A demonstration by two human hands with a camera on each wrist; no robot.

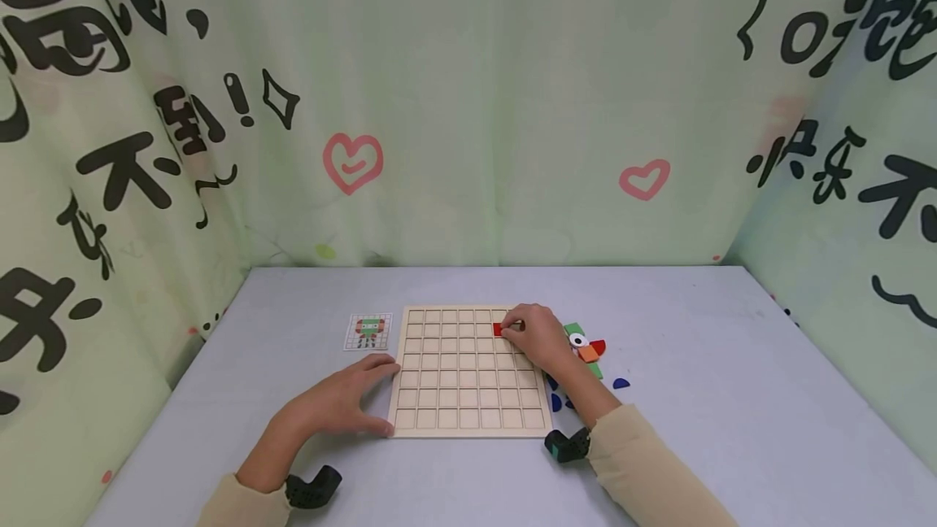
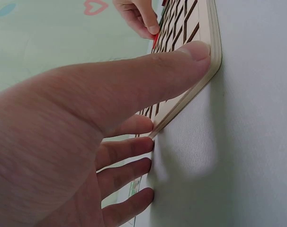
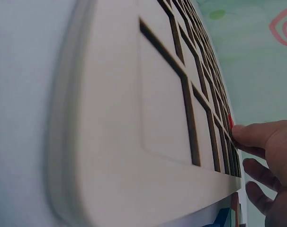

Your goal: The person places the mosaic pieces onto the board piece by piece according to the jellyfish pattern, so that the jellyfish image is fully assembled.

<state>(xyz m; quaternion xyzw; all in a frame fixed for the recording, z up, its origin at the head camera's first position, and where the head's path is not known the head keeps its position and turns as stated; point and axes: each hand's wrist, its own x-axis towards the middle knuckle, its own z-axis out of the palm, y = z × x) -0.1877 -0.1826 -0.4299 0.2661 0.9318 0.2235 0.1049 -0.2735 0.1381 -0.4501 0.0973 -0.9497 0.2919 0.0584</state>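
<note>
A wooden grid board (image 1: 459,397) lies on the white table, its square recesses framed by dark grooves. My left hand (image 1: 338,398) rests at the board's left edge, thumb on the near left corner and fingers spread along the side. In the left wrist view the left thumb (image 2: 195,52) lies on the corner's top surface. Toward the board's far right, my right hand (image 1: 540,340) pinches a small red square piece (image 1: 498,329) over a cell in the upper rows. The right wrist view shows only a sliver of the red piece (image 3: 230,120) at the fingertips.
Left of the board lies a pattern card (image 1: 368,332) with a gridded figure. Beyond the right forearm are loose pieces: a white eye piece (image 1: 578,340), an orange piece (image 1: 588,354), a red piece (image 1: 599,346), green pieces (image 1: 573,328) and several blue half-rounds (image 1: 621,384).
</note>
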